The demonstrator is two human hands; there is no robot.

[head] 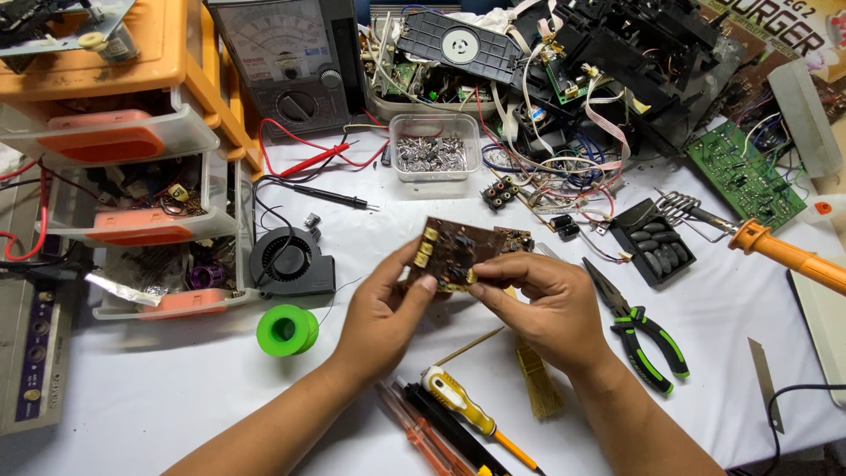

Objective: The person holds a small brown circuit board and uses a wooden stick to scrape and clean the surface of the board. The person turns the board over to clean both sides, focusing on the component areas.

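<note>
While a green solder spool [286, 330] and a black blower fan [291, 261] lie at the left on the white table [159, 388], I see my left hand [385, 308] pinching the brown circuit board [458, 256], raised over the table's middle. My right hand [546, 304] grips its lower right edge with closed fingertips. Green-handled pliers [639, 330] lie further right, beside an orange soldering iron [775, 249].

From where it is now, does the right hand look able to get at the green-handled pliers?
Probably yes: the pliers lie on bare cloth just beside the right hand, nothing between them; it would first have to let go of the brown circuit board.
</note>
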